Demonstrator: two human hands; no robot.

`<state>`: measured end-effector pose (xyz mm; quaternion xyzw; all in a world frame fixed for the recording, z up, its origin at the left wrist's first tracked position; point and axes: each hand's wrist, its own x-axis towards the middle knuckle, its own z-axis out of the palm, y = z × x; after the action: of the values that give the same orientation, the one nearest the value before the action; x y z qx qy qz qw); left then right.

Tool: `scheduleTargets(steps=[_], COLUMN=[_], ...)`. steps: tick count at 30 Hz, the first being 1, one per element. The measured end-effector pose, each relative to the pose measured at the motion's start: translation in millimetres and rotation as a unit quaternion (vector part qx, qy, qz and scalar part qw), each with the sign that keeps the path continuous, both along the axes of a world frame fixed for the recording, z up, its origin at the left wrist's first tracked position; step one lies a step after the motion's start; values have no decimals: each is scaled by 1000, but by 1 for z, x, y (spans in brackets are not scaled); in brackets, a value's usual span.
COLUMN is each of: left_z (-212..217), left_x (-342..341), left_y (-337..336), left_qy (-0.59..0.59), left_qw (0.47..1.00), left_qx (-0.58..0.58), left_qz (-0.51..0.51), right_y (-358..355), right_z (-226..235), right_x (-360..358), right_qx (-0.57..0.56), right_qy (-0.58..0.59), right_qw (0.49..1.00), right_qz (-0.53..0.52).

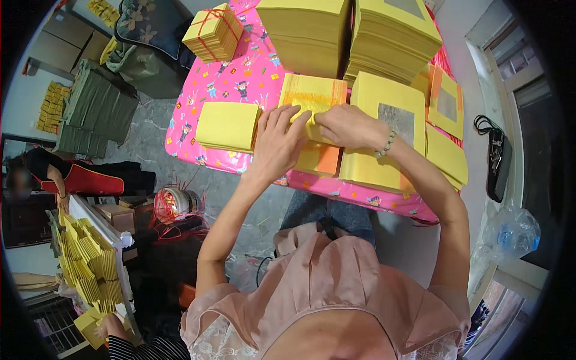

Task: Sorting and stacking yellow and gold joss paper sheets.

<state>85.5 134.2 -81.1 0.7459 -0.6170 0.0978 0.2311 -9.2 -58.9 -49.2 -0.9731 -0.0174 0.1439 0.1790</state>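
My left hand (pixel 277 141) and my right hand (pixel 348 126) meet over a folded yellow paper sheet (pixel 313 96) with an orange centre, lying on the pink patterned table (pixel 234 87). Both hands pinch the sheet's near folded edge, fingers closed on the paper. Below the hands lies a small stack of yellow and orange sheets (pixel 318 159). A plain yellow stack (pixel 227 126) sits just left of my left hand. Right of my right hand is a stack of yellow sheets with a silver square (pixel 387 129).
Tall yellow paper stacks (pixel 393 36) stand at the back of the table, with a tied bundle (pixel 213 33) at back left. A spool of red string (pixel 177 201) sits on the floor. Another person (pixel 72 177) works at left beside more yellow paper (pixel 90 264).
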Motion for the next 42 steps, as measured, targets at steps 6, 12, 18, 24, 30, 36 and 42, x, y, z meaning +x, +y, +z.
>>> scheduleTargets(steps=[6, 12, 18, 24, 30, 36, 42], left_z=[-32, -50, -57, -63, -66, -65, -67], left_x=[-12, -3, -1, 3, 6, 7, 8], left_y=[-9, -33, -48, -50, -53, -55, -56], left_qy=[12, 10, 34, 46, 48, 59, 49], left_qw=[998, 999, 996, 995, 995, 995, 995], left_qx=[-58, 20, 60, 64, 65, 68, 62], left_qz=[23, 41, 55, 53, 55, 53, 57], right_y=[-49, -68, -79, -73, -69, -70, -70], right_z=[-4, -22, -40, -37, -41, -45, -50], right_x=[28, 59, 75, 90, 104, 105, 103], right_qx=[-52, -89, -140, -103, -51, -40, -31], right_qy=[-67, -73, -44, -7, 37, 48, 18], right_qw=[992, 987, 982, 988, 990, 990, 991], right_qz=[-96, -115, -118, -113, -125, -128, -126])
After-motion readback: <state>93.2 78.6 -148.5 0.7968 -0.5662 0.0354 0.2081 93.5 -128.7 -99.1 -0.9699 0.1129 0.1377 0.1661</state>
